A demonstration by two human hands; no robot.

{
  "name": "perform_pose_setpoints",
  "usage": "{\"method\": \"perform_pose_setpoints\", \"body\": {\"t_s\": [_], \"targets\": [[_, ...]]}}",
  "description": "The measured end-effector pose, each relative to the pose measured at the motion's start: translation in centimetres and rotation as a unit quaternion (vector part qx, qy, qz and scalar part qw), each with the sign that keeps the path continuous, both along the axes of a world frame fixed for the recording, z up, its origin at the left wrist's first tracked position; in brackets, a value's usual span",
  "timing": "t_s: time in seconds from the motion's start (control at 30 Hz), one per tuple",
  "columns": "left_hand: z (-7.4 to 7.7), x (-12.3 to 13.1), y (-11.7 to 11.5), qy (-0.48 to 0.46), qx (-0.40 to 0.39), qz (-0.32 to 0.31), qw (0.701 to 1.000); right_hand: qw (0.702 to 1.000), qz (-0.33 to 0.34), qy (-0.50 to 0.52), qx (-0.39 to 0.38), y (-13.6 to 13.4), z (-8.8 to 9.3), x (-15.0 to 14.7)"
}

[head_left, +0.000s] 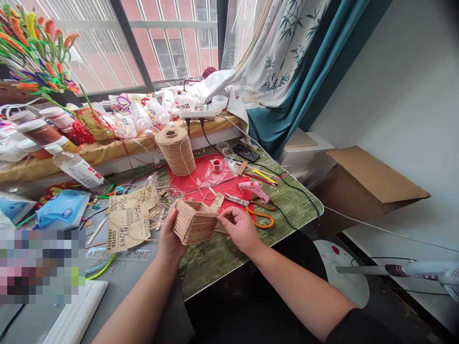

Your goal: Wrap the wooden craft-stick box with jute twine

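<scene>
A small angular basket (195, 224) wrapped in jute twine is in front of me, its open top tilted up. My left hand (170, 236) is closed around its left side, with the thumb near the rim. At the right corner, my right hand (238, 228) pinches with thumb and forefinger what looks like the end of the twine (214, 215). Behind the basket stands a large spool of jute twine (175, 152), and loose strands trail over the table near it. A pink glue gun (254, 190) and orange-handled scissors (263, 220) lie beyond my right hand.
A red mat (201, 167) covers part of the green table (215, 270). Brown sandpaper sheets (127, 220) lie at left. A phone (246, 153) and cables sit at the back. Bottles (139, 114) crowd the windowsill. A cardboard box (376, 174) stands at right.
</scene>
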State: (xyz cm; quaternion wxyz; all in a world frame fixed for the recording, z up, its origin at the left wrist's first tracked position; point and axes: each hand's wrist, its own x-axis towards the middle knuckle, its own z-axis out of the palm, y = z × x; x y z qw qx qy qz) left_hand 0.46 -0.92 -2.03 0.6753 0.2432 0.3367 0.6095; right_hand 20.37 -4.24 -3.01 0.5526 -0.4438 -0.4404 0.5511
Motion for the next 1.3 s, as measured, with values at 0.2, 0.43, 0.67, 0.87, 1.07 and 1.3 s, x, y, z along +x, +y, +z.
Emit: {"method": "perform_pose_setpoints", "body": {"t_s": [0.2, 0.43, 0.67, 0.87, 1.07, 1.3], "targets": [[-0.1, -0.3, 0.1, -0.036, -0.044, -0.037, 0.998, 0.999, 0.007, 0.037, -0.014, 0.5, -0.2, 0.1], [0.2, -0.6, 0.5, -0.053, -0.094, -0.099, 0.989, 0.992, 0.089, 0.093, 0.016, 0.3, -0.6, 0.0], [-1.0, -0.1, 0.7, 0.008, -0.086, -0.152, 0.985, 0.996, 0.059, 0.059, 0.032, -0.8, 0.4, -0.4], [-2.4, 0.5, 0.3, 0.205, 0.021, -0.022, 0.978, 0.999, 0.008, 0.043, -0.009, -0.9, 1.8, 0.3], [-0.3, -0.9, -1.1, 0.412, 0.311, 0.17, 0.839, 0.999, -0.031, 0.002, -0.029, -0.7, 1.1, 0.2], [0.1, 0.4, -1.3, 0.593, 0.412, -0.03, 0.692, 0.999, -0.015, -0.038, -0.012, -1.0, 0.6, -0.9]]}}
